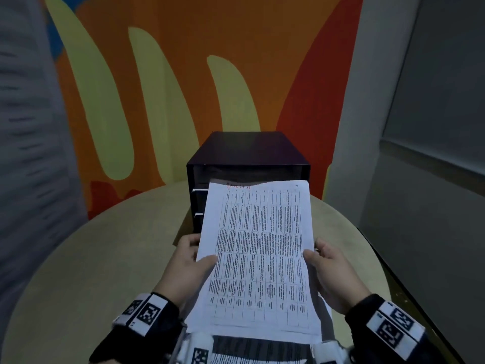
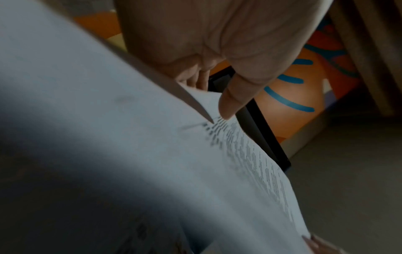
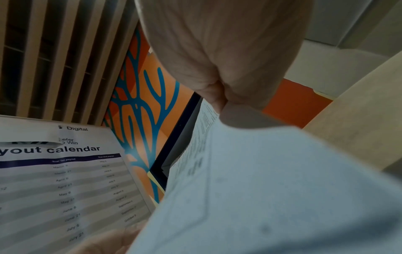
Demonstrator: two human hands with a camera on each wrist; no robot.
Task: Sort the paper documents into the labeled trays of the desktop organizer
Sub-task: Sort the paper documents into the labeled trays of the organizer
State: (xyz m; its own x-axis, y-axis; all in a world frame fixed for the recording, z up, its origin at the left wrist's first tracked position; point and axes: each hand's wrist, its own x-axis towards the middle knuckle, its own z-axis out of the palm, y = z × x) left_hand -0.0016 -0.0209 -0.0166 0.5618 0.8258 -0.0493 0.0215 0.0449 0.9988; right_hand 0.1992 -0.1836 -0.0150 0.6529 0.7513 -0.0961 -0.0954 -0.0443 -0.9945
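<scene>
The printed table sheet [image 1: 258,254] is pinched at its two long edges, thumbs on top, by the left hand [image 1: 187,266] and right hand [image 1: 334,271]. It is held above the table [image 1: 105,258], its far end at the black desktop organizer [image 1: 248,164]. Thin, light and floppy, it is best gripped at both edges, since sagging or creasing seems likely.

A round beige table [image 1: 105,258] stands near an orange mural wall [image 1: 183,61] with yellow shapes; grey walls [image 1: 433,101] flank it, dimly lit.
</scene>
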